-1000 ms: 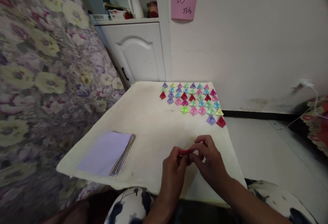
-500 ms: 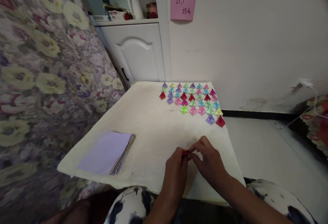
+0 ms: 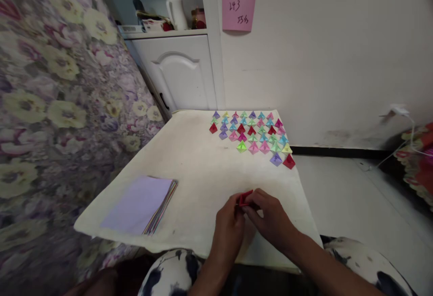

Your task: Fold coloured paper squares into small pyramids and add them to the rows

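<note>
Both my hands pinch a small folded red paper piece (image 3: 245, 196) just above the near part of the cream table (image 3: 203, 160). My left hand (image 3: 229, 229) grips it from the left with closed fingers. From the right, my right hand (image 3: 270, 218) has its fingers curled over the paper. A stack of coloured paper sheets (image 3: 140, 205), lilac on top, lies at the table's near left. Several small folded paper shapes (image 3: 252, 136) in many colours stand in rows at the far right corner.
A flowered fabric (image 3: 57, 106) rises along the table's left side. Behind it stands a white cabinet (image 3: 176, 72) with a jug and jars on top. A pink note (image 3: 238, 6) hangs on the white wall. A cable (image 3: 402, 138) runs at the right.
My hands have shifted slightly nearer to me and the red paper now sticks up more between my fingers. The view has tilted down a little.
</note>
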`<action>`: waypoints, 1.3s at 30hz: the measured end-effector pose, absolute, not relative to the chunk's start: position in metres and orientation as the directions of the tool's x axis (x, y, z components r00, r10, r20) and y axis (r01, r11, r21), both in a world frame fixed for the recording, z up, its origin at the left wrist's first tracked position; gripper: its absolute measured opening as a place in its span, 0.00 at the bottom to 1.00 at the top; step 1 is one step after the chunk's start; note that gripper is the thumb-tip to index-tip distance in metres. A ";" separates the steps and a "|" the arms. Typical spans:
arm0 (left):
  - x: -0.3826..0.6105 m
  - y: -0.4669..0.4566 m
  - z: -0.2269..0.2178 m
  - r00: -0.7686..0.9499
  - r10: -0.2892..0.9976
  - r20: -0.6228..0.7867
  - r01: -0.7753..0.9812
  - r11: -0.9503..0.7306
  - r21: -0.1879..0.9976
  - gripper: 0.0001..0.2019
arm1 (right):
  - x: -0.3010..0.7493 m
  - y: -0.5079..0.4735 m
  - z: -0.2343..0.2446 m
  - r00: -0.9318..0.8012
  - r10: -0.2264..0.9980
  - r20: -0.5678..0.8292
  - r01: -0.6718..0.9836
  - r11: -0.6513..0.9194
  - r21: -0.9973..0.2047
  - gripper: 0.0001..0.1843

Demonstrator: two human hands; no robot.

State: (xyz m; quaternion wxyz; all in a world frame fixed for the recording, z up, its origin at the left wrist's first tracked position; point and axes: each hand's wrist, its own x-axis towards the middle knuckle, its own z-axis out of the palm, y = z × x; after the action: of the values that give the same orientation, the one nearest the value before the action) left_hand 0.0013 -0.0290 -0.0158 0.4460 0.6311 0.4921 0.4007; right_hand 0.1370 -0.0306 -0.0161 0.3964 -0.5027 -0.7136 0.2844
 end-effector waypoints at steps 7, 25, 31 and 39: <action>-0.011 -0.019 -0.011 0.309 0.945 -0.102 -0.100 0.139 0.985 0.12 | 0.141 -0.028 -0.012 -0.197 0.925 0.326 0.452 0.381 -0.807 0.06; -0.008 -0.020 -0.011 0.210 0.967 -0.142 -0.174 0.180 0.968 0.06 | 0.141 -0.033 -0.003 -0.271 0.931 0.245 0.346 0.331 -0.878 0.05; -0.003 -0.022 -0.017 0.165 0.976 -0.141 -0.206 0.174 0.963 0.07 | 0.137 -0.036 -0.005 -0.216 0.950 0.225 0.332 0.288 -0.898 0.12; -0.001 -0.022 -0.015 0.080 0.985 -0.152 -0.081 0.158 0.984 0.10 | 0.134 -0.033 -0.010 -0.117 0.989 0.090 0.312 0.123 -0.942 0.12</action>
State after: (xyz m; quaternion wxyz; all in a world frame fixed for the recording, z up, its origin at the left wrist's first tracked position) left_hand -0.0013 -0.0220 -0.0146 0.5767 0.4553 0.4966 0.4620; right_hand 0.1342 -0.0325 -0.0099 0.4129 -0.5204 -0.6252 0.4097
